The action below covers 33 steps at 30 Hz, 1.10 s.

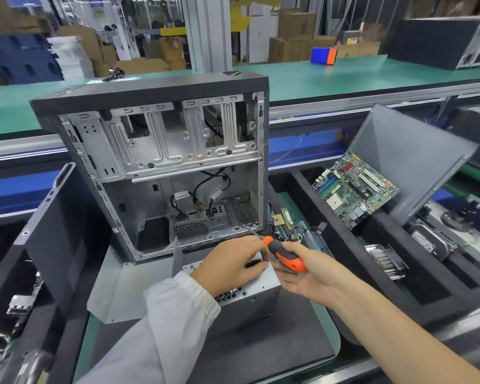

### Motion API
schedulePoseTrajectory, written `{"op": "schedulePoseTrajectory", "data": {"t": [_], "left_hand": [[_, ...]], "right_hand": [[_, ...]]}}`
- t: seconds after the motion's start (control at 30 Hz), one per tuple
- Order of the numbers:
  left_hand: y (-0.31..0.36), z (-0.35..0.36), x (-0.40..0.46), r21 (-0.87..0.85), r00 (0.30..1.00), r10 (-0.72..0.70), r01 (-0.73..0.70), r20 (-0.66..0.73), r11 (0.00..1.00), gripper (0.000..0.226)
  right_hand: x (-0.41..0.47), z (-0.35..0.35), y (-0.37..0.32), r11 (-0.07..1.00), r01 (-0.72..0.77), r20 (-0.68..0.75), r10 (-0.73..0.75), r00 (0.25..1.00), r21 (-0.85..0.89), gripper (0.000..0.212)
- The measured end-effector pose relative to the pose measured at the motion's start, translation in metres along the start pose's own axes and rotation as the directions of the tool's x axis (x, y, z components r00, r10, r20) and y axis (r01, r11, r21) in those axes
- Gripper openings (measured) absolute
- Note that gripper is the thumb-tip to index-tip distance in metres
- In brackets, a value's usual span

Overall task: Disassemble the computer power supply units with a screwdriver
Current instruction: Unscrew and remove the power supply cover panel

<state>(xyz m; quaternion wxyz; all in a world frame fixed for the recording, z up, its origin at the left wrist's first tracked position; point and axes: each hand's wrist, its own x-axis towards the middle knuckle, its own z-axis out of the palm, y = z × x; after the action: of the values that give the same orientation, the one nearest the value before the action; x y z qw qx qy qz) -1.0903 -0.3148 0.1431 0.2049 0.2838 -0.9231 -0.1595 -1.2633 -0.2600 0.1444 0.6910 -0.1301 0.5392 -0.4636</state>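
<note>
My right hand (pixel 305 270) gripped the screwdriver (pixel 284 254); my left hand (pixel 233 263) curled over the power supply unit (pixel 250 297), apparently pinching something small, near the table's (pixel 302 339) front edge. The steel box looked heavy, rigid, sharp-edged; I judged its flat sides the safest hold.

Bright, even overhead light, no hard shadows; only soft shade under my hands (pixel 234 266) on the surface (pixel 288 342). Mild glare on the bare metal inside the open case (pixel 161 151) and on the green conveyor belt (pixel 330 76). Strong wide-angle bending at the frame edges. Centre sharp; far boxes (pixel 297 26) soft, lower corners smeared.
</note>
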Motion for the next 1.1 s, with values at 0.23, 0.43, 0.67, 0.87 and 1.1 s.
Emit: {"op": "schedulePoseTrajectory", "data": {"t": [0.23, 0.43, 0.67, 0.87, 1.1], "left_hand": [[0.014, -0.006, 0.016, 0.194, 0.971, -0.121, 0.081, 0.204, 0.978, 0.01], [0.006, -0.022, 0.004, -0.568, 0.9, -0.435, 0.372, 0.027, 0.734, 0.016], [-0.034, -0.042, -0.06, -0.971, 0.694, -0.687, 0.077, 0.214, -0.225, 0.028], [-0.061, -0.034, -0.147, -0.967, 0.397, -0.891, 0.209, 0.221, -0.146, 0.019], [-0.079, 0.006, -0.207, -0.822, 0.231, -0.97, 0.566, 0.079, 0.068, 0.03]], "right_hand": [[-0.003, -0.002, 0.002, 0.998, 0.051, 0.019, -0.05, 0.999, -0.041, 0.026], [-0.008, 0.0, 0.0, 0.996, 0.044, 0.021, -0.043, 0.999, -0.075, 0.035], [-0.009, 0.005, 0.0, 0.984, 0.091, 0.041, -0.085, 0.996, -0.152, 0.031], [-0.007, 0.006, 0.003, 0.917, 0.207, 0.035, -0.207, 0.978, -0.342, 0.027], [-0.007, 0.015, 0.003, 0.809, 0.385, -0.015, -0.437, 0.899, -0.444, 0.024]]}}
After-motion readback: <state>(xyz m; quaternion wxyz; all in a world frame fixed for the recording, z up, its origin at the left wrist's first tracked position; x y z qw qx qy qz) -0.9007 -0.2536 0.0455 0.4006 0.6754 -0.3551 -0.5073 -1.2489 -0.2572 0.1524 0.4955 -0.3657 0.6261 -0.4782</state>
